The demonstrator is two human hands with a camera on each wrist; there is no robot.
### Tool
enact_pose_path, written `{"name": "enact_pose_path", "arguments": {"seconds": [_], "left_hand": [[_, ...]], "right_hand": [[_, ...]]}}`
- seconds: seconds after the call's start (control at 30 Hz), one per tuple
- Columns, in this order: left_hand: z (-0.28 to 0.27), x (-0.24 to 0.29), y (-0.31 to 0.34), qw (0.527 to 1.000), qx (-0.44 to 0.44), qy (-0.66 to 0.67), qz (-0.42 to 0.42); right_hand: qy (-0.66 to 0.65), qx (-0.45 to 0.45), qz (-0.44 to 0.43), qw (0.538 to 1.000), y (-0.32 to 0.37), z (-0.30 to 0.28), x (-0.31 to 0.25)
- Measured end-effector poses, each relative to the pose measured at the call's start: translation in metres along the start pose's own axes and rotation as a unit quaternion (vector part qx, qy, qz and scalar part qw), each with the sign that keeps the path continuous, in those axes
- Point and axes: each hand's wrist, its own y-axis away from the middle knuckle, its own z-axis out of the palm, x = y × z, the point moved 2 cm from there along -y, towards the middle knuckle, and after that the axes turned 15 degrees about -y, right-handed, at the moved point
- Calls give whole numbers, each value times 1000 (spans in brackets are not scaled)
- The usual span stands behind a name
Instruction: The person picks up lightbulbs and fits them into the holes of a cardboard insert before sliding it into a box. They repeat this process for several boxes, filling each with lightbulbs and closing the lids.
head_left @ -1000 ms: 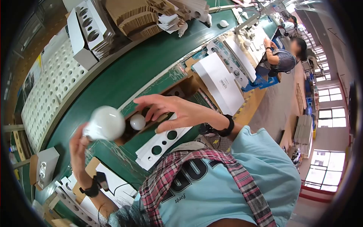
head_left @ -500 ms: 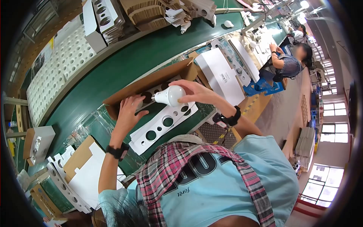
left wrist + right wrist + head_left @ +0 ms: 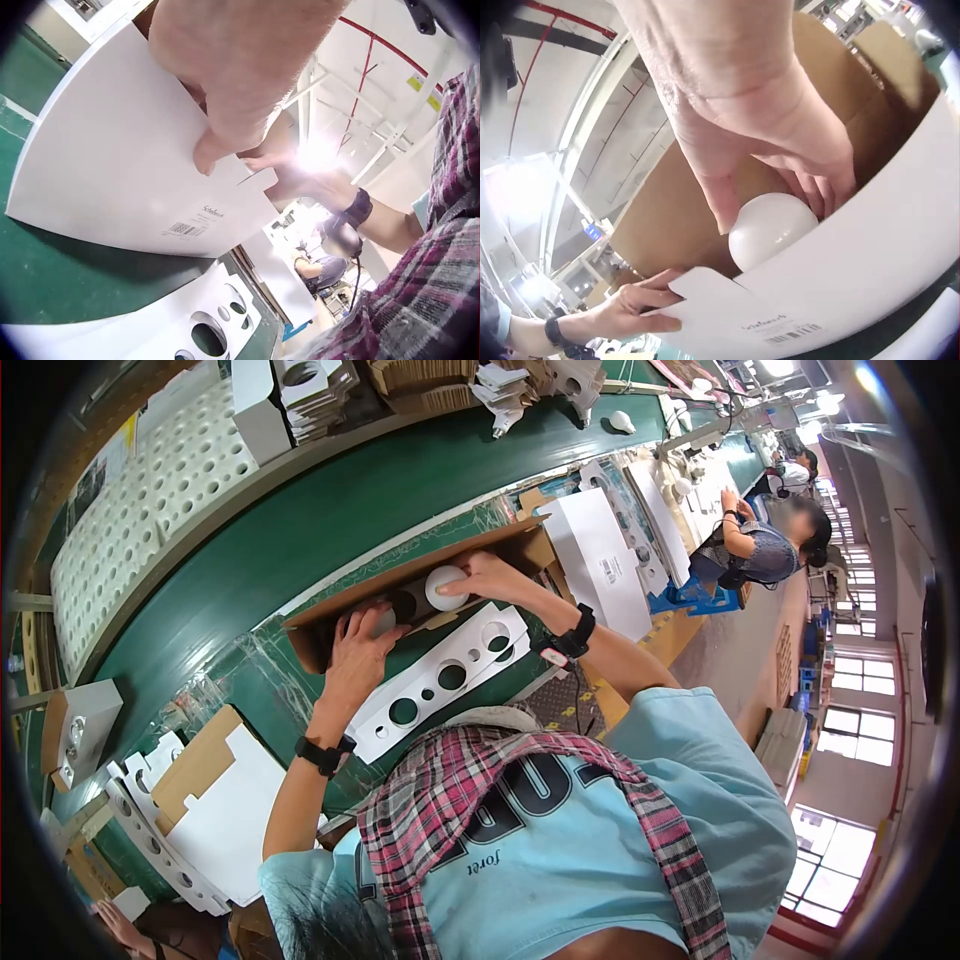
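Observation:
A long box [image 3: 318,618], brown inside and white outside, stands on the green bench. My right hand [image 3: 490,578] holds a white light bulb [image 3: 446,589] by its round globe, low between the box walls. In the right wrist view, thumb and fingers sit around the bulb [image 3: 771,229], its base hidden below the near wall. My left hand [image 3: 355,660] grips the near wall at the other end, its thumb against the white outside in the left wrist view and its fingers reaching inside. Another bulb [image 3: 381,622] shows partly under those fingers.
A white insert with round holes [image 3: 440,682] lies before the box. Flat white cartons [image 3: 597,565] lie right, white card sheets [image 3: 230,810] lower left. A perforated white tray [image 3: 145,530] and stacked cardboard [image 3: 420,380] line the back. Another person [image 3: 755,550] works farther along.
The bulb, first up in my left hand, passed to my right hand and went down into the box. My left hand moved from the bulb to the box's near wall.

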Motion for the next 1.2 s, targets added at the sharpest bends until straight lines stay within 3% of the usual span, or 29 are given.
{"name": "enact_pose_path", "arguments": {"seconds": [0.07,0.1,0.27,0.37,0.47,0.53,0.57,0.6,0.67,0.7,0.77,0.87,0.93,1.07,1.2], "left_hand": [[-2,0,0,1000,-6,2,-8],[-4,2,1,1000,-12,-2,-8],[2,12,-16,998,-39,-40,33],[12,10,-21,997,-42,-38,49],[2,2,-10,993,-75,-77,40],[-6,-5,4,994,-84,-70,12],[-8,-10,11,994,-83,-69,-1],[-10,-12,17,994,-82,-66,-15],[-17,-11,23,992,-94,-71,-41],[-19,-12,25,991,-99,-76,-56],[-18,-13,28,989,-112,-79,-63],[-14,-16,29,987,-102,-111,-51],[-16,-15,27,985,-117,-109,-62],[-15,-17,27,980,-157,-90,-89],[-18,-20,32,983,-154,-52,-85]], "right_hand": [[47,-3,0,999,-9,13,15],[62,-15,-40,997,-12,18,18],[197,-43,-8,979,-15,23,15],[204,-42,31,978,28,2,-39],[-65,-210,45,974,61,-60,-91],[-258,-240,-37,935,62,-108,-93],[-292,-201,-66,933,52,-135,-96],[-236,-77,-88,965,37,-155,-89],[-225,101,-106,963,-22,-185,-38],[-195,163,-120,960,-59,-197,-2],[-254,262,-22,931,-125,-210,48],[-229,376,-33,897,-219,-222,91],[-247,409,-62,876,-258,-219,92],[-396,296,-150,856,-284,-205,84],[-256,314,-110,908,-300,-205,110]]}}
